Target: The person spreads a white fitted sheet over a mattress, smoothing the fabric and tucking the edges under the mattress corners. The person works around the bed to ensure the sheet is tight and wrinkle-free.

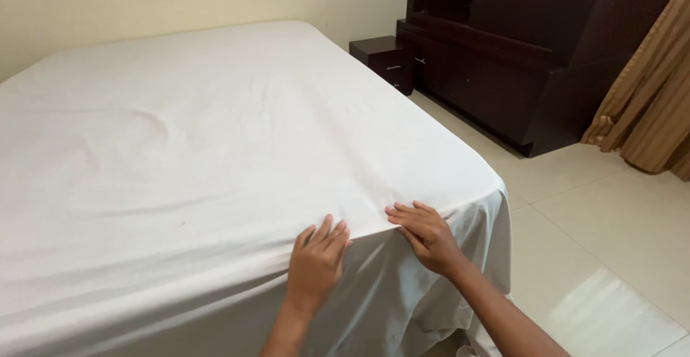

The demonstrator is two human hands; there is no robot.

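— From the head camera, where do the hands sit?

— Both lie flat on the white bedsheet point(215, 134) at the near edge of the bed. The left hand point(316, 260) has its fingers straight and close together, palm pressed down; the right hand point(425, 233) is just beside it, fingers spread slightly, pressing the cloth. Neither pinches anything.

— What might go wrong?

— Probably the loose corner point(460, 256) — it hangs over the side, and an uneven push could drag fresh wrinkles across the top or pull the sheet askew.

— Its long axis?

— It runs away from the person toward the cream wall point(180, 1), with a dark nightstand point(384, 59) well apart.
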